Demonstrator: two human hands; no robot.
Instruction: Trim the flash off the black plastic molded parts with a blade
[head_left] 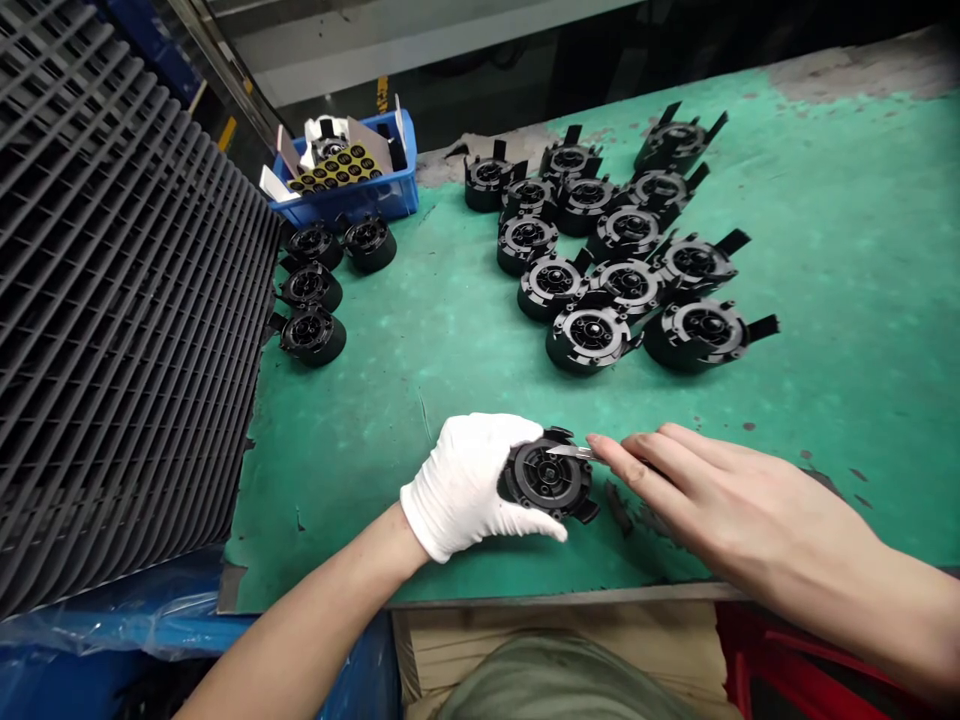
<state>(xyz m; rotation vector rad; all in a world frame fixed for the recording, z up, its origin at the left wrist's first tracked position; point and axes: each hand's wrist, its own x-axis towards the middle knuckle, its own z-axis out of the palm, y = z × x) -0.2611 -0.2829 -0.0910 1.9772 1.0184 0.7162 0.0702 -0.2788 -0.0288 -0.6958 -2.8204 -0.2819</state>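
Note:
My left hand (480, 490), in a white glove, grips a round black plastic part (551, 478) from its left side, thumb along the near edge. Ribs and a small hub show on the part's upturned face. My bare right hand (705, 480) is closed around a knife (568, 452) with a thin pointed metal blade. The blade lies over the far side of the part's face; whether it touches cannot be made out. The knife's handle is mostly hidden in my fingers.
Several similar black parts (592, 335) stand grouped at the back right, some with upright tabs. Several more (313, 335) sit at the left, near a blue bin (411, 190) holding cards and parts. A stack of dark slatted trays (135, 300) borders the green tabletop (420, 370).

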